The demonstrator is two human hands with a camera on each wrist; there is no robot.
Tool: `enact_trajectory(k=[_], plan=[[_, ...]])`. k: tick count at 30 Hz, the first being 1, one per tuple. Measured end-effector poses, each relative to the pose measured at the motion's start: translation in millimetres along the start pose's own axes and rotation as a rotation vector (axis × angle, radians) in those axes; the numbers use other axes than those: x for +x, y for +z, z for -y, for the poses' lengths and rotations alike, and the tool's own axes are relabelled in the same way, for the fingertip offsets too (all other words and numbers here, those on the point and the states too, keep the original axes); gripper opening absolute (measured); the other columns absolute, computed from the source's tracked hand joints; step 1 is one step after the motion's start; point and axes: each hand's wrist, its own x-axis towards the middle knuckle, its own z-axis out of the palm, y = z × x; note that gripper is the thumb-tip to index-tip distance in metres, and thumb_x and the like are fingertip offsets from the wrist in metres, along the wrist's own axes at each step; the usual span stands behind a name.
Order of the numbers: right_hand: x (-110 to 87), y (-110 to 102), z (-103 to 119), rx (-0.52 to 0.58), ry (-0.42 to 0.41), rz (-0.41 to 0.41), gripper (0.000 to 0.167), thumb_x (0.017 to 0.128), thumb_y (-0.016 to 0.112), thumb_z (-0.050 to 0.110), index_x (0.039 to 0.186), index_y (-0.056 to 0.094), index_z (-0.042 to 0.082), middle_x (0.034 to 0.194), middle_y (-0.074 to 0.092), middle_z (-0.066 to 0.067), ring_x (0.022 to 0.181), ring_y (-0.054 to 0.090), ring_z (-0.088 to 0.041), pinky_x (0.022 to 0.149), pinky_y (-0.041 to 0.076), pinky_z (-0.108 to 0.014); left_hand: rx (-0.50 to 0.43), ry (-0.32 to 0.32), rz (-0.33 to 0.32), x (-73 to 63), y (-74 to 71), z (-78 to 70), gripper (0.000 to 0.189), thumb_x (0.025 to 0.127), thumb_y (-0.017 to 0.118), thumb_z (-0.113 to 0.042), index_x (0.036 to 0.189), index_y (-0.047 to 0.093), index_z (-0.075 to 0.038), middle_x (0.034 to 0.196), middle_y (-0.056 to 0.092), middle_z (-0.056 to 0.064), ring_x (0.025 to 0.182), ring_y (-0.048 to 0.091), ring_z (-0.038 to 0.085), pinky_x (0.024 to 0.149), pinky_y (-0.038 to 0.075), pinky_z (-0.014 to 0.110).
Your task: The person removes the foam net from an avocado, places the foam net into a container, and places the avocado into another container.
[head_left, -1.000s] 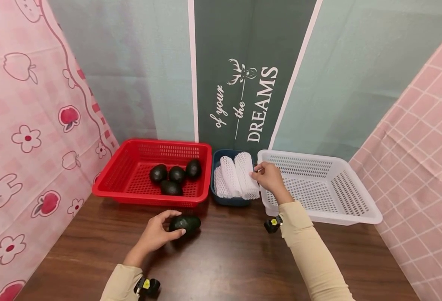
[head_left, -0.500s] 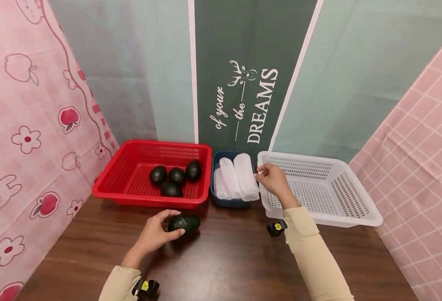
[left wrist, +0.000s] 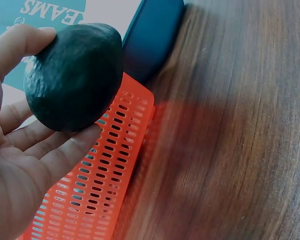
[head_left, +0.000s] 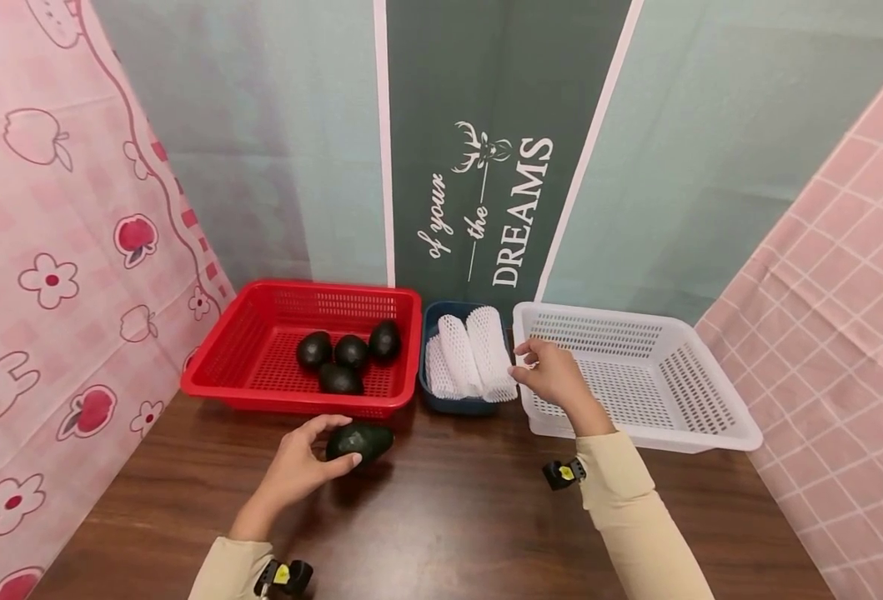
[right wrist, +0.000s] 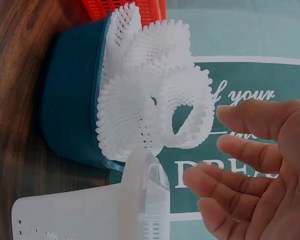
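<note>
My left hand point(head_left: 302, 462) holds a dark green avocado point(head_left: 361, 442) in front of the red basket. In the left wrist view the thumb and fingers curl round the avocado point(left wrist: 76, 77), which overlaps the basket's wall. My right hand point(head_left: 556, 373) hovers at the near left corner of the white basket with nothing between its parted fingers. White foam net sleeves point(head_left: 477, 350) lie in a small blue bin point(head_left: 462, 406) left of that hand. The right wrist view shows the sleeves' point(right wrist: 135, 95) open ends, with the right hand point(right wrist: 260, 170) apart from them.
Several avocados point(head_left: 340, 379) lie in the red basket point(head_left: 298, 401), left of the blue bin. The white basket point(head_left: 741, 433) stands to the right of the bin. All three containers line the back of the brown wooden table point(head_left: 441, 517), against a green printed cloth point(head_left: 464, 83).
My right hand has drawn back from the foam net sleeves, to the right and toward me, and its fingers have parted. The left hand with the avocado has shifted slightly left.
</note>
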Motion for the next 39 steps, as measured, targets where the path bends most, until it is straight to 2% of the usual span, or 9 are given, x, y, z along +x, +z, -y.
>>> enact_trajectory(k=[5, 10, 14, 19, 23, 28, 32, 35, 39], plan=[[-4.3, -3.3, -0.4, -0.075, -0.032, 0.038, 0.038, 0.082, 0.068, 0.017, 0.115, 0.059, 0.0, 0.104, 0.062, -0.023, 0.085, 0.06, -0.031, 0.07, 0.048, -0.045, 0.003, 0.011, -0.004, 0.4, -0.8, -0.9, 0.045, 0.069, 0.082, -0.018, 0.109, 0.063, -0.014, 0.106, 0.062, -0.002, 0.087, 0.06, 0.016, 0.074, 0.05, 0.031], [-9.5, -7.6, 5.0, -0.163, -0.066, 0.159, 0.047, 0.079, 0.07, 0.018, 0.12, 0.057, -0.002, 0.11, 0.06, -0.023, 0.095, 0.057, -0.034, 0.079, 0.046, -0.048, 0.015, 0.022, -0.016, 0.7, -2.9, -1.8, 0.045, 0.068, 0.083, -0.018, 0.108, 0.063, -0.015, 0.104, 0.063, -0.002, 0.085, 0.06, 0.015, 0.073, 0.05, 0.031], [-12.5, -8.9, 10.0, -0.192, -0.065, 0.232, 0.05, 0.078, 0.072, 0.018, 0.12, 0.057, -0.004, 0.112, 0.058, -0.023, 0.097, 0.054, -0.034, 0.081, 0.046, -0.048, 0.015, 0.022, -0.016, 0.9, -3.5, -1.9, 0.045, 0.068, 0.083, -0.018, 0.109, 0.063, -0.015, 0.105, 0.063, -0.001, 0.085, 0.061, 0.016, 0.073, 0.05, 0.031], [-13.5, -8.6, 12.5, -0.207, -0.079, 0.233, 0.048, 0.077, 0.073, 0.018, 0.118, 0.058, -0.003, 0.11, 0.06, -0.022, 0.099, 0.054, -0.035, 0.084, 0.044, -0.049, 0.012, 0.014, -0.011, 1.6, -3.1, -2.4, 0.045, 0.068, 0.083, -0.018, 0.109, 0.063, -0.015, 0.105, 0.063, -0.001, 0.086, 0.061, 0.018, 0.074, 0.05, 0.031], [-14.3, -8.3, 15.6, -0.217, -0.095, 0.209, 0.046, 0.077, 0.073, 0.018, 0.117, 0.06, -0.002, 0.108, 0.061, -0.02, 0.099, 0.055, -0.034, 0.083, 0.045, -0.048, 0.019, 0.046, -0.023, -0.3, -4.9, -3.7, 0.045, 0.068, 0.083, -0.016, 0.109, 0.063, -0.012, 0.105, 0.063, 0.0, 0.085, 0.061, 0.018, 0.073, 0.051, 0.033], [-14.9, -8.9, 28.7, -0.231, -0.183, 0.183, 0.045, 0.078, 0.072, 0.019, 0.116, 0.06, -0.001, 0.103, 0.062, -0.018, 0.097, 0.056, -0.033, 0.082, 0.045, -0.047, 0.028, 0.127, -0.097, -2.6, -12.2, -9.6, 0.048, 0.065, 0.084, -0.012, 0.109, 0.063, -0.011, 0.103, 0.063, 0.0, 0.081, 0.06, 0.017, 0.065, 0.052, 0.03], [-13.5, -5.2, 42.2, -0.243, -0.233, 0.17, 0.044, 0.078, 0.071, 0.019, 0.117, 0.06, 0.001, 0.103, 0.062, -0.016, 0.098, 0.056, -0.033, 0.084, 0.044, -0.046, 0.066, 0.199, -0.167, 4.9, -18.9, -14.0, 0.049, 0.065, 0.084, -0.011, 0.109, 0.063, -0.01, 0.1, 0.063, -0.002, 0.078, 0.057, 0.014, 0.062, 0.05, 0.027], [-12.1, 2.7, 51.8, -0.236, -0.254, 0.187, 0.044, 0.079, 0.071, 0.019, 0.118, 0.06, 0.001, 0.104, 0.062, -0.016, 0.1, 0.055, -0.032, 0.086, 0.043, -0.045, 0.098, 0.219, -0.205, 10.7, -23.9, -15.0, 0.048, 0.065, 0.084, -0.011, 0.108, 0.064, -0.009, 0.098, 0.062, -0.001, 0.074, 0.055, 0.015, 0.06, 0.049, 0.026], [-12.0, 15.8, 63.6, -0.227, -0.262, 0.211, 0.045, 0.079, 0.071, 0.022, 0.118, 0.06, 0.003, 0.105, 0.061, -0.016, 0.099, 0.054, -0.028, 0.086, 0.044, -0.042, 0.129, 0.214, -0.24, 14.0, -30.9, -14.9, 0.048, 0.065, 0.084, -0.012, 0.108, 0.064, -0.008, 0.098, 0.063, 0.002, 0.078, 0.055, 0.016, 0.064, 0.048, 0.027]])
